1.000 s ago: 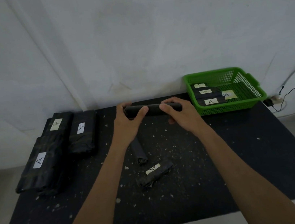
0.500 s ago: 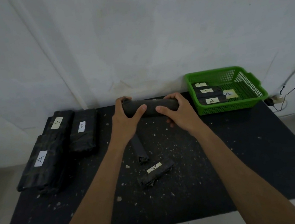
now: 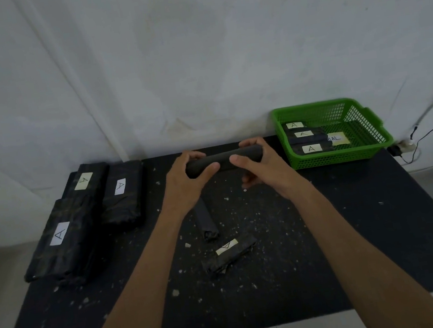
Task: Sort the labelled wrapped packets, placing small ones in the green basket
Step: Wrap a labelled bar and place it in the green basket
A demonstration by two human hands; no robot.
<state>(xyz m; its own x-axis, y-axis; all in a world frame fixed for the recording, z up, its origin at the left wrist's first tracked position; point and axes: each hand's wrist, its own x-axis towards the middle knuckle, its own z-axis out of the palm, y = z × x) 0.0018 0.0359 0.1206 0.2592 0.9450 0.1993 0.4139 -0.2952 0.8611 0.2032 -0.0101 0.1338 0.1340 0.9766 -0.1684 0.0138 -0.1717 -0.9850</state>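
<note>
left hand [image 3: 187, 180] | right hand [image 3: 262, 168] | fingers of both stay curled round black roll [image 3: 224, 160], raised slightly toward 12 o'clock

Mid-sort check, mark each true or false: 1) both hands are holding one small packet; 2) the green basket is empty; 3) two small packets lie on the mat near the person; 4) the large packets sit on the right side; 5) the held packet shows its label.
1) True: the left hand and right hand grip one small packet.
2) False: the green basket holds three labelled packets.
3) True: an unlabelled-side packet and a labelled packet lie on the mat.
4) False: the large packets lie on the left.
5) False: no label shows on it.
</note>
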